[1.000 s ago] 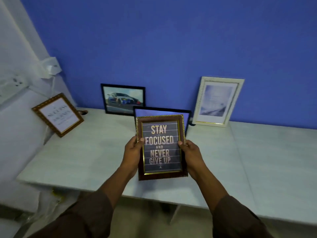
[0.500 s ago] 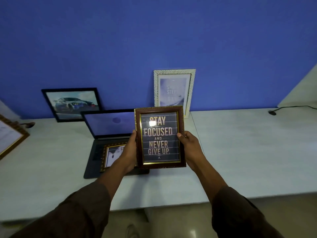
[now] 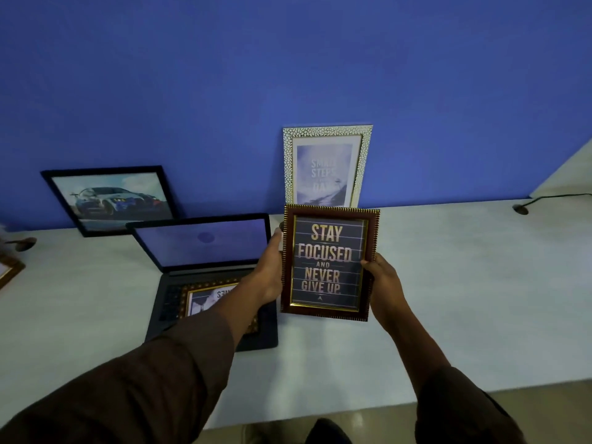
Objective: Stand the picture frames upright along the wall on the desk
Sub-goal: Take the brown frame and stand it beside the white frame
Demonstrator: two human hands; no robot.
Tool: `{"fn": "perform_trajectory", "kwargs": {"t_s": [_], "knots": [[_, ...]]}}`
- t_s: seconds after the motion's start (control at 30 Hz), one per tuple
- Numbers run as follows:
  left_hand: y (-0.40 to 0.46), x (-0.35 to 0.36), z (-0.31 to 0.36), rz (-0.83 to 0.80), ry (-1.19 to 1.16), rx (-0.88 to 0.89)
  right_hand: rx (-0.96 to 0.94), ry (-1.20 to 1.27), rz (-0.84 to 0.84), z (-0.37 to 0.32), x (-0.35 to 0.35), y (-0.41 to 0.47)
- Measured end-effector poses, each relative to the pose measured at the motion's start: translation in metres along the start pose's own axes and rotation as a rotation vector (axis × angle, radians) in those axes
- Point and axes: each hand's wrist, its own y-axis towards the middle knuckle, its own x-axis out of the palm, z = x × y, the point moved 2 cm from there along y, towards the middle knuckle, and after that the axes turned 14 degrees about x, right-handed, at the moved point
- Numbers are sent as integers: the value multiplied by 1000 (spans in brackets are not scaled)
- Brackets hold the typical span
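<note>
White desk (image 3: 448, 315) runs left to right below a blue wall (image 3: 288, 75); its front edge crosses the lower part of the view, with tan floor (image 3: 544, 408) showing beyond it at lower right.

Nearest: two brown sleeves, the left sleeve (image 3: 144, 386) and the right sleeve (image 3: 461, 408), reach in over the front edge.

Left hand (image 3: 270, 274) grips the left side of the brown and gold frame (image 3: 329, 262), thumb along its edge. Right hand (image 3: 382, 285) grips the right side, thumb on the front rim. Both hands are closed on it. Frame is held upright, face toward the camera, reading "STAY FOCUSED AND NEVER GIVE UP". Whether its bottom edge touches the desk: cannot tell.

Left of it, mid-desk: open dark laptop (image 3: 208, 277), screen lit bluish. A gold-bordered frame (image 3: 208, 299) lies flat on the keyboard, partly hidden by the left forearm.

Left edge of desk: corner of a gold frame (image 3: 9, 270), mostly cut off.

Back edge, against the wall: white patterned frame (image 3: 326, 165) stands upright directly behind the held frame, lower part hidden by it. Black frame with a car picture (image 3: 110, 198) leans at back left, behind the laptop screen.

Back right: dark cable (image 3: 551, 198) ends in a small round piece on the desk.
</note>
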Motion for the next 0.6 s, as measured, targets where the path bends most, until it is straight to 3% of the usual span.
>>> {"fn": "perform_trajectory", "kwargs": {"t_s": [0.43, 0.6], "knots": [[98, 53, -30, 98, -88, 46, 44, -452, -174, -18, -66, 118], [128, 71, -38, 160, -189, 74, 130, -593, -152, -10, -89, 159]]}}
